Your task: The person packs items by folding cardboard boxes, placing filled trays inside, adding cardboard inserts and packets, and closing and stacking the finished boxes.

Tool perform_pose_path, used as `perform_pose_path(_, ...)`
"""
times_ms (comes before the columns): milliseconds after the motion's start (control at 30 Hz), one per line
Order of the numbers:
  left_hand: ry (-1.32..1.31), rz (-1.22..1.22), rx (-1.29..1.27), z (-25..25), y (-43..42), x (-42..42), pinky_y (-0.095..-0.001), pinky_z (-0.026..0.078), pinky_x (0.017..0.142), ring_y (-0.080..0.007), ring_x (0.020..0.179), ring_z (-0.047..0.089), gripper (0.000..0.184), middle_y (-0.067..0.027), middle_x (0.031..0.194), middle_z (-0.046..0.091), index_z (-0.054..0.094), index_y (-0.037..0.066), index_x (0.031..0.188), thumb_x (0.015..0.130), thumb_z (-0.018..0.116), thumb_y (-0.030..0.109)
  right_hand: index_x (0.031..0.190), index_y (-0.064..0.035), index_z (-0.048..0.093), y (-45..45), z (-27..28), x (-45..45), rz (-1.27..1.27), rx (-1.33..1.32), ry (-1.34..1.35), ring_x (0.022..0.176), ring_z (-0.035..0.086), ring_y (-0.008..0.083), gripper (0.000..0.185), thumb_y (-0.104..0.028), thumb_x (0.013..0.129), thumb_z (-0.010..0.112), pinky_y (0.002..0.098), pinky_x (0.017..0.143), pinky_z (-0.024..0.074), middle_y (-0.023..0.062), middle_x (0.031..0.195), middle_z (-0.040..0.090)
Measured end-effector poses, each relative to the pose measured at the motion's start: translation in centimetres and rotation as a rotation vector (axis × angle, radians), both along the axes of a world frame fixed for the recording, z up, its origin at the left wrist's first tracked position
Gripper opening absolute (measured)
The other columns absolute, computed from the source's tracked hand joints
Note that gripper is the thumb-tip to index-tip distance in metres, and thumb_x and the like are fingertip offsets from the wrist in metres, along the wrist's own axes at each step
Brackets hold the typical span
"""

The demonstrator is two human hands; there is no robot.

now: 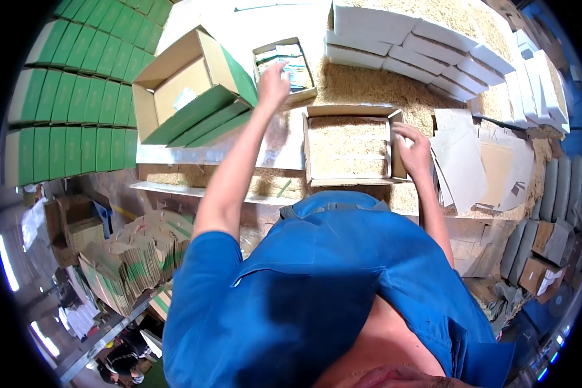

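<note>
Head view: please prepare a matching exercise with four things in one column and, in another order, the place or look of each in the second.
Column one:
1. Left hand
2. Right hand
3. Green boxes
4. Cardboard sheets

Column two:
A. Stacked in rows at the picture's upper left
B. At the right side of the open box with straw-coloured contents
C. Overlapping, grey and tan
D. At the small open box

Pairs: 1-D, 2-B, 3-A, 4-C

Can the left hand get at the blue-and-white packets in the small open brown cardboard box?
Likely yes: the left hand is at the left side of the box, and no lid covers the packets.
</note>
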State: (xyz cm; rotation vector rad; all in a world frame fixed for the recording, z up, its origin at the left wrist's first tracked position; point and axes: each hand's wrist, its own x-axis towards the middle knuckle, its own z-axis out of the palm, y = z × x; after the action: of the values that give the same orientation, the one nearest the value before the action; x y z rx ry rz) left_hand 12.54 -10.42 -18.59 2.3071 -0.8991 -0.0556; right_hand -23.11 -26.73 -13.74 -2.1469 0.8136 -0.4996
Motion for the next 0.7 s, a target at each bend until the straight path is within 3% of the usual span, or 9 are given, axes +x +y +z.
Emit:
perform_pose_path(133,-0.347,-0.107,0.188,-2.0,-4.5,7.3,-0.0430,0.051,0.090,-0.0321,0.106,0.061,0.030,-0.0130,0.117,0.063,0.067,0.008,0.113,0.084,0.066,0.014,0.096,-0.0021,0.073,1.2,1.2,-1.4,-0.124,-0.061,-0.057,0.109,0.064,0.0261,0.020,0.003,0.082,0.060,0.0349,0.100,0.0465,0.0124,0.111,0.070)
perform_pose_path(200,-0.434,-0.182,0.400,-3.4,-6.1,8.9,-0.0442,0.053,0.083,-0.0306,0.098,0.064,0.016,-0.0125,0.104,0.067,0.071,0.006,0.094,0.083,0.060,0.011,0.096,-0.0018,0.073,1.6,1.3,-2.1,-0.199,-0.061,-0.067,0.109,0.064,0.0261,0.020,0.003,0.082,0.060,0.0350,0.099,0.0466,0.0125,0.111,0.070)
perform_pose_path(267,-0.405,-0.069,0.514,-5.4,-7.7,9.7,-0.0441,0.053,0.080,-0.0302,0.097,0.064,0.017,-0.0135,0.099,0.068,0.072,0.006,0.087,0.083,0.056,0.008,0.096,-0.0013,0.072,2.0,1.2,-3.1,-0.292,0.115,-0.072,0.109,0.064,0.0266,0.019,0.004,0.082,0.060,0.0352,0.099,0.0467,0.0133,0.110,0.070)
perform_pose_path(333,-0.379,-0.090,0.557,-5.0,-8.2,8.8,-0.0435,0.054,0.080,-0.0294,0.097,0.064,0.017,-0.0136,0.098,0.068,0.072,0.004,0.085,0.083,0.055,0.008,0.096,-0.0015,0.072,1.3,0.3,-4.7,-0.290,0.025,-0.072,0.107,0.064,0.0283,0.020,0.005,0.081,0.061,0.0350,0.098,0.0476,0.0138,0.109,0.070)
perform_pose_path(400,-0.361,-0.080,0.553,-5.5,-7.9,9.1,-0.0422,0.054,0.081,-0.0296,0.096,0.064,0.016,-0.0139,0.098,0.068,0.072,0.004,0.086,0.083,0.056,0.007,0.104,-0.0031,0.071,-0.6,-0.8,-7.9,-0.349,-0.237,0.018,0.115,0.060,0.0306,0.025,0.002,0.080,0.063,0.0372,0.102,0.0448,0.0144,0.122,0.065)
perform_pose_path(467,-0.449,-0.134,0.555,-6.5,-7.6,10.0,-0.0422,0.055,0.081,-0.0313,0.094,0.066,0.015,-0.0161,0.094,0.068,0.071,0.002,0.086,0.083,0.057,0.005,0.120,-0.0064,0.065,-4.0,-1.8,-11.3,-0.448,-0.389,0.281,0.128,0.049,0.0338,0.042,-0.003,0.079,0.069,0.0407,0.109,0.0380,0.0165,0.138,0.053)
perform_pose_path(533,-0.329,-0.086,0.522,-8.2,-8.1,11.7,-0.0467,0.054,0.076,-0.0367,0.085,0.068,0.014,-0.0219,0.087,0.068,0.072,0.000,0.081,0.083,0.059,0.006,0.133,-0.0082,0.055,-7.5,-4.4,-14.2,-0.529,-0.387,0.528,0.135,0.040,0.0362,0.060,-0.014,0.077,0.075,0.0432,0.113,0.0318,0.0182,0.146,0.044)
perform_pose_path(633,-0.223,0.007,0.490,-5.9,-8.3,9.9,-0.0476,0.053,0.074,-0.0387,0.081,0.068,0.022,-0.0226,0.085,0.069,0.073,0.000,0.085,0.083,0.060,0.018,0.135,-0.0066,0.052,-10.7,-9.5,-19.3,-0.505,-0.383,0.615,0.135,0.038,0.0377,0.073,-0.030,0.072,0.081,0.0439,0.113,0.0314,0.0205,0.145,0.043)
perform_pose_path(700,-0.263,0.004,0.460,-3.0,-7.8,7.3,-0.0423,0.054,0.076,-0.0340,0.085,0.069,0.024,-0.0159,0.092,0.071,0.076,0.012,0.098,0.086,0.058,0.023,0.136,-0.0077,0.052,-11.3,-9.5,-18.8,-0.500,-0.344,0.602,0.136,0.037,0.0367,0.079,-0.037,0.069,0.082,0.0444,0.112,0.0321,0.0202,0.146,0.042)
